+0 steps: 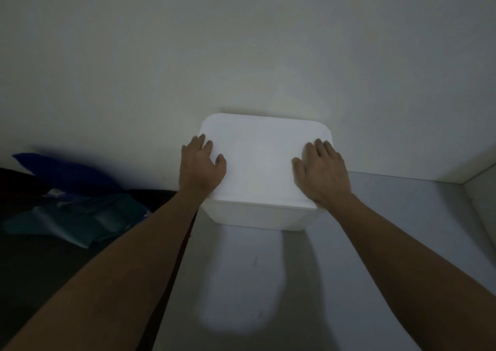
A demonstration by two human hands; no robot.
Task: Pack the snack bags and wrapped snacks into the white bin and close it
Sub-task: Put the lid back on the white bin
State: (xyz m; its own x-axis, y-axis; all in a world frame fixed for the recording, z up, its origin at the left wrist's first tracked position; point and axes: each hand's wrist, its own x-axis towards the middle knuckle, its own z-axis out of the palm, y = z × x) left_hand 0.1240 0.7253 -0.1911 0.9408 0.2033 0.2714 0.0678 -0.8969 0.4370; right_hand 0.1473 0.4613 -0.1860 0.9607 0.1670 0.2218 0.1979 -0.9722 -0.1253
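The table (375,243) carries your bin (257,216) against the wall (241,41), its lid (257,157) on. Your left hand (201,165) and right hand (322,173) lie flat on the lid, fingers straight, holding nothing.

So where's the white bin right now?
In the head view the white bin sits centre frame on the grey tabletop, pushed back against the wall. The left hand and right hand lie flat on its lid.
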